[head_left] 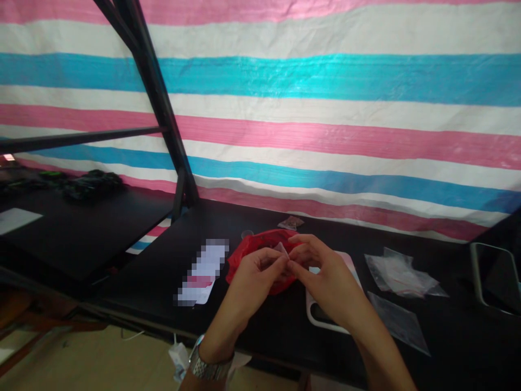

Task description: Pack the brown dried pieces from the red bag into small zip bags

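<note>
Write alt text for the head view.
Left hand and right hand pinch a small clear packet over a red bag on a black table. Clear plastic bags lie right, before a striped tarp.

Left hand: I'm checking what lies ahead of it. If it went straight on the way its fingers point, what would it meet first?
The left hand points right, fingertips at the small clear packet, so it meets that and the right hand just behind.

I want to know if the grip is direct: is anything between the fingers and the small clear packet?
Nothing visible is. The left hand and right hand pinch the small clear packet directly, above the red bag.
</note>
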`<act>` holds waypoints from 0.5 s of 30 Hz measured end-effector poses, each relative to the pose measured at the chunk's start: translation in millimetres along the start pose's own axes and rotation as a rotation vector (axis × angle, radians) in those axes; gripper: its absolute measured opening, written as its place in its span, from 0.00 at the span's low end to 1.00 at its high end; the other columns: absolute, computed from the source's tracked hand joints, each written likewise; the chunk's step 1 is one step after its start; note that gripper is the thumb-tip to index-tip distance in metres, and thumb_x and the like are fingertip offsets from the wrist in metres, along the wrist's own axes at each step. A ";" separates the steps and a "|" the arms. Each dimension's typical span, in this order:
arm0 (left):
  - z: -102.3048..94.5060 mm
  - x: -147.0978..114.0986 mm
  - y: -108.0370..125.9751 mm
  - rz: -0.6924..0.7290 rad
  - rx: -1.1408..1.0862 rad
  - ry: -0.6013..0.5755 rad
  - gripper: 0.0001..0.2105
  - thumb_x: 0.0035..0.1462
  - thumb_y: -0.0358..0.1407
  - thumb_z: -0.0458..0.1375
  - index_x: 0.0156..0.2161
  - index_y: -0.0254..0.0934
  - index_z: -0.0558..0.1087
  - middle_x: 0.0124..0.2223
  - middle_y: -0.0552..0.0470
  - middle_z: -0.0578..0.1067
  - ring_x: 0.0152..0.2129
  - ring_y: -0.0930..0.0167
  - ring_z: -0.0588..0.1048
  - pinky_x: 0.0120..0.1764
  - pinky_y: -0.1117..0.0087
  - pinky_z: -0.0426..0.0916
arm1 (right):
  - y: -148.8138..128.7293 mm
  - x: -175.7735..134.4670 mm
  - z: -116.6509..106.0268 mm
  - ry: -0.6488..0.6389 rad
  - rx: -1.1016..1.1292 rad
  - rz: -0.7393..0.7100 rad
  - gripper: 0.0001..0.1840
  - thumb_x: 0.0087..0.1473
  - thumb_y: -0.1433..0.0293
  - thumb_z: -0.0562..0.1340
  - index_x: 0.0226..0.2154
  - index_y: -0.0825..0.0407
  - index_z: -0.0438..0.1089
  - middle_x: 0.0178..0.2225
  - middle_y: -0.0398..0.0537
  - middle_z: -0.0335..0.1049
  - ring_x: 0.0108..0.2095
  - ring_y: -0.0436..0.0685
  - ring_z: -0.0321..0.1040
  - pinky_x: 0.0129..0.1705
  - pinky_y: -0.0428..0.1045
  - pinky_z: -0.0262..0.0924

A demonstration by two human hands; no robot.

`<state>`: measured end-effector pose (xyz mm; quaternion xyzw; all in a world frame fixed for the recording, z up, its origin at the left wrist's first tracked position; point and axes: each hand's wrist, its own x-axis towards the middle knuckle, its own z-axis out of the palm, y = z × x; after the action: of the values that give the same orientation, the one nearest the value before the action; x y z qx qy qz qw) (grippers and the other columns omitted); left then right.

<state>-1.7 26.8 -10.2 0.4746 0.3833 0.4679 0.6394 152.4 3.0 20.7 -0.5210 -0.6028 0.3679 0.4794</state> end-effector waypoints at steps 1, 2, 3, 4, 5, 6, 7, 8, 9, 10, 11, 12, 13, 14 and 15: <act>-0.7 -0.3 0.6 -0.005 0.007 0.002 0.13 0.51 0.44 0.72 0.33 0.35 0.81 0.32 0.51 0.82 0.30 0.70 0.80 0.38 0.70 0.74 | -0.2 0.2 -0.3 -0.006 0.007 0.008 0.16 0.53 0.70 0.67 0.46 0.49 0.73 0.33 0.43 0.79 0.35 0.56 0.78 0.39 0.51 0.72; -1.3 -0.6 1.2 -0.007 0.017 0.003 0.13 0.51 0.45 0.72 0.33 0.35 0.81 0.31 0.51 0.82 0.30 0.70 0.79 0.37 0.70 0.74 | -0.4 0.5 -0.5 -0.008 0.014 0.015 0.16 0.53 0.70 0.67 0.46 0.49 0.73 0.32 0.43 0.79 0.34 0.56 0.78 0.38 0.51 0.71; -1.7 -0.9 1.7 -0.007 0.029 0.002 0.14 0.52 0.45 0.72 0.32 0.35 0.81 0.31 0.51 0.82 0.29 0.70 0.79 0.37 0.70 0.73 | -0.7 0.7 -0.4 -0.008 0.022 0.022 0.15 0.52 0.70 0.66 0.45 0.49 0.73 0.31 0.43 0.79 0.33 0.56 0.78 0.37 0.50 0.71; -1.9 -1.2 2.2 -0.005 0.042 -0.002 0.14 0.52 0.45 0.71 0.32 0.35 0.81 0.31 0.51 0.81 0.29 0.70 0.78 0.37 0.70 0.73 | -1.2 0.9 -0.3 -0.005 0.031 0.029 0.15 0.52 0.70 0.66 0.44 0.49 0.73 0.30 0.42 0.79 0.32 0.56 0.78 0.35 0.50 0.70; -2.0 -1.6 2.6 -0.001 0.056 -0.010 0.14 0.53 0.45 0.71 0.32 0.35 0.80 0.31 0.51 0.81 0.29 0.70 0.78 0.37 0.70 0.73 | -1.6 1.1 0.0 -0.003 0.042 0.035 0.15 0.51 0.71 0.66 0.44 0.49 0.73 0.29 0.41 0.78 0.31 0.56 0.77 0.35 0.50 0.69; -1.9 -1.9 2.8 0.006 0.069 -0.020 0.13 0.54 0.45 0.70 0.32 0.35 0.80 0.31 0.51 0.80 0.29 0.70 0.77 0.36 0.70 0.72 | -1.9 1.2 0.3 -0.003 0.056 0.043 0.14 0.51 0.71 0.65 0.43 0.49 0.73 0.28 0.41 0.78 0.30 0.56 0.77 0.34 0.49 0.69; -1.6 -2.1 2.5 0.015 0.081 -0.031 0.13 0.56 0.45 0.69 0.32 0.35 0.79 0.31 0.51 0.80 0.29 0.70 0.77 0.36 0.70 0.72 | -2.1 1.4 0.7 -0.006 0.071 0.053 0.14 0.50 0.71 0.65 0.42 0.49 0.72 0.27 0.40 0.77 0.29 0.55 0.76 0.33 0.49 0.68; -1.2 -2.2 1.8 0.027 0.091 -0.040 0.13 0.57 0.44 0.68 0.32 0.35 0.78 0.31 0.52 0.79 0.29 0.71 0.76 0.36 0.70 0.71 | -2.0 1.6 1.3 -0.009 0.087 0.065 0.14 0.50 0.71 0.65 0.42 0.49 0.72 0.26 0.39 0.77 0.28 0.55 0.76 0.32 0.49 0.68; -0.7 -2.1 0.6 0.043 0.103 -0.050 0.12 0.58 0.44 0.66 0.32 0.35 0.77 0.31 0.53 0.78 0.28 0.71 0.75 0.35 0.70 0.70 | -1.6 1.8 2.3 -0.007 0.102 0.076 0.14 0.49 0.71 0.65 0.42 0.49 0.72 0.25 0.39 0.76 0.28 0.55 0.75 0.32 0.49 0.67; -0.2 -1.9 -1.0 0.065 0.115 -0.057 0.12 0.60 0.43 0.65 0.32 0.36 0.76 0.30 0.54 0.77 0.28 0.71 0.74 0.34 0.71 0.69 | -0.9 2.1 3.7 0.000 0.112 0.084 0.14 0.49 0.71 0.65 0.41 0.49 0.71 0.25 0.38 0.75 0.27 0.55 0.74 0.31 0.48 0.66; 0.5 -1.5 -3.0 0.093 0.128 -0.060 0.11 0.61 0.42 0.63 0.32 0.37 0.74 0.30 0.55 0.75 0.27 0.72 0.73 0.34 0.71 0.68 | 0.0 2.3 5.5 0.011 0.117 0.088 0.14 0.48 0.71 0.65 0.41 0.49 0.71 0.24 0.38 0.74 0.27 0.54 0.73 0.31 0.48 0.66; 1.2 -1.0 -5.0 0.128 0.141 -0.057 0.11 0.62 0.41 0.61 0.32 0.38 0.72 0.29 0.56 0.73 0.27 0.72 0.71 0.33 0.72 0.67 | 1.0 2.5 7.9 0.026 0.118 0.087 0.14 0.47 0.71 0.65 0.40 0.49 0.71 0.24 0.37 0.73 0.26 0.54 0.72 0.30 0.48 0.65; 1.9 -0.5 -6.9 0.166 0.158 -0.050 0.10 0.63 0.41 0.60 0.32 0.39 0.70 0.30 0.57 0.72 0.27 0.73 0.70 0.34 0.72 0.66 | 2.1 2.6 10.5 0.047 0.117 0.078 0.13 0.47 0.71 0.65 0.39 0.49 0.71 0.24 0.37 0.72 0.26 0.53 0.71 0.30 0.47 0.64; 2.5 0.0 -8.4 0.202 0.178 -0.042 0.10 0.64 0.40 0.58 0.32 0.39 0.68 0.30 0.58 0.70 0.28 0.73 0.69 0.35 0.72 0.65 | 3.1 2.6 13.4 0.069 0.113 0.062 0.13 0.47 0.71 0.65 0.39 0.49 0.70 0.24 0.37 0.71 0.26 0.53 0.70 0.29 0.47 0.64; 3.0 0.4 -9.3 0.232 0.198 -0.035 0.10 0.64 0.39 0.57 0.31 0.39 0.67 0.31 0.58 0.69 0.29 0.72 0.68 0.36 0.72 0.65 | 3.9 2.4 16.0 0.091 0.100 0.039 0.12 0.47 0.70 0.65 0.38 0.49 0.70 0.24 0.37 0.70 0.26 0.53 0.70 0.29 0.47 0.63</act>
<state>3.4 25.4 -18.4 0.5847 0.3590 0.4901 0.5377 138.1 7.0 13.2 -0.5243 -0.5508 0.3828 0.5246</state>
